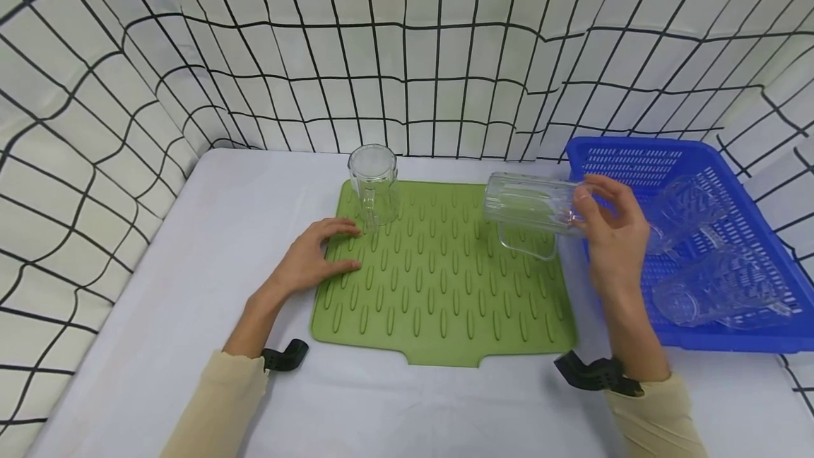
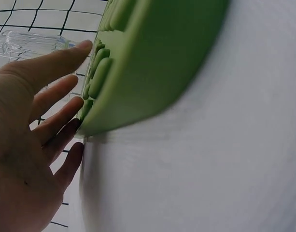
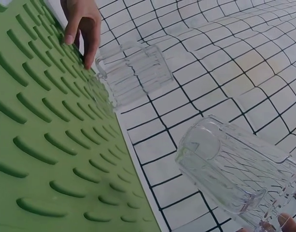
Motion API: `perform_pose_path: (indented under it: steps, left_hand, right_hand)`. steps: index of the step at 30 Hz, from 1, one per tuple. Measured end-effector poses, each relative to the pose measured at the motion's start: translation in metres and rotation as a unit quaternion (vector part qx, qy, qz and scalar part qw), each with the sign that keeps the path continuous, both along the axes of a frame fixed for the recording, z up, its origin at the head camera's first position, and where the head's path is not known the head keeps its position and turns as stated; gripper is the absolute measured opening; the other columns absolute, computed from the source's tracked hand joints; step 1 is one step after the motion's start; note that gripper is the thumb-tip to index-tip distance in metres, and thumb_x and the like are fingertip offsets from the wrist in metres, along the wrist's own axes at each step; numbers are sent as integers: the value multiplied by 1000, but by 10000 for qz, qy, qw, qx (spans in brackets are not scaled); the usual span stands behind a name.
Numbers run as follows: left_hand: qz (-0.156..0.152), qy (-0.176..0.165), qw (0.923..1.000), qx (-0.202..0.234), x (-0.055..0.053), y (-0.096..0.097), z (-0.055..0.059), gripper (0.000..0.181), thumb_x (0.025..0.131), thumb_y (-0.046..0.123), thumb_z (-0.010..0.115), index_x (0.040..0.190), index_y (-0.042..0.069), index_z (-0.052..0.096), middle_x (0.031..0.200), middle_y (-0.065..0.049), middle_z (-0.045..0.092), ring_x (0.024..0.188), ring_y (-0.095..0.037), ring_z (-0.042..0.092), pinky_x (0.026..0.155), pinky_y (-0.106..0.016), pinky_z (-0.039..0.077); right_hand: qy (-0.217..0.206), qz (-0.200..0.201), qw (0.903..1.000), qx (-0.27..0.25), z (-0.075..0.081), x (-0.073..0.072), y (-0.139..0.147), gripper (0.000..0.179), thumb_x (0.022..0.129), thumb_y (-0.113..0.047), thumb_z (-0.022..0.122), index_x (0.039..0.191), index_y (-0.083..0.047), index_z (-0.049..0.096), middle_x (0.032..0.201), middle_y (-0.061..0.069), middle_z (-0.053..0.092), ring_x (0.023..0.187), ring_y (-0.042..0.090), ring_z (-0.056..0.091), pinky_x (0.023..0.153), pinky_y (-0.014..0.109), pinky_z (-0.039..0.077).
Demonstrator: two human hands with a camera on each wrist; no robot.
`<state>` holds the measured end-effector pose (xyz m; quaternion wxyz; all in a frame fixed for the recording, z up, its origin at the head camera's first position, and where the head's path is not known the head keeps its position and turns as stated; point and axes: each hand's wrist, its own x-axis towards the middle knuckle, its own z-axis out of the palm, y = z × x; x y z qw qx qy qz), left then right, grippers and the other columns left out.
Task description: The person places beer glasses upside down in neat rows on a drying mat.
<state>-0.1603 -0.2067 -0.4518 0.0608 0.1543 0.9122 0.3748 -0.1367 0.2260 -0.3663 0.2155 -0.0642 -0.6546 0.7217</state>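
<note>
Left hand (image 1: 308, 256) spread, right hand (image 1: 613, 235) pinching

The white worktop (image 1: 420, 408), faintly creased toward the bottom of the frame, carries a green ridged mat (image 1: 439, 288) at centre and a blue slotted basket (image 1: 731, 339) at the right edge.

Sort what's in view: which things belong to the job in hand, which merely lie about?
Likely job:
mug in the right hand
second mug
green mat beneath it
blue basket
glassware inside

Likely incidental:
grid-patterned backdrop
white tabletop
black wrist bands
</note>
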Motion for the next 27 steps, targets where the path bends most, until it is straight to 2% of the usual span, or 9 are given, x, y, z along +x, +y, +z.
perform_pose_path:
  steps: [7,12,16,20,24,27]
  left_hand:
    - [368,-15,9985,394,-2,4,8,56,87,23,86,137,11,65,150,-12,58,147,-35,48,124,-55,36]
    - [772,354,9936,744,-2,7,11,47,89,25,85,132,15,69,144,-8,63,145,-31,50,122,-57,37]
    - [1045,856,9841,1152,-1,8,14,43,90,22,84,129,14,70,137,-7,67,138,-27,55,113,-53,44]
    - [1234,1192,9729,1550,-1,12,21,39,91,21,83,128,14,71,131,-3,68,128,-13,59,105,-41,50]
    - [1285,1470,9614,1938,1,18,28,35,91,17,83,124,14,73,126,-2,70,118,-2,60,95,-27,53]
    - [1268,1716,9517,2208,3,23,34,32,90,11,82,120,11,74,122,-7,71,113,-2,61,88,-21,54]
  right_hand:
    - [-172,33,9998,-49,-2,-2,-5,29,97,-14,74,125,-7,70,118,3,66,102,18,71,78,21,63]
    - [-137,86,9997,-196,-1,-4,-7,29,98,-15,73,126,-7,70,118,5,64,105,21,69,77,23,64]
    - [-305,117,9993,-205,0,-4,-7,29,99,-19,72,127,-10,69,121,3,63,115,21,65,81,24,64]
    - [-354,326,9971,-592,-1,-3,-8,30,101,-17,69,129,-7,66,123,6,61,115,22,61,81,28,65]
    - [-370,515,9944,-848,-4,-3,-12,31,102,-15,67,131,-3,64,120,7,61,111,22,59,80,30,65]
    - [-410,632,9935,-858,-6,-3,-15,33,103,-16,66,132,-3,63,119,6,61,111,22,57,81,30,65]
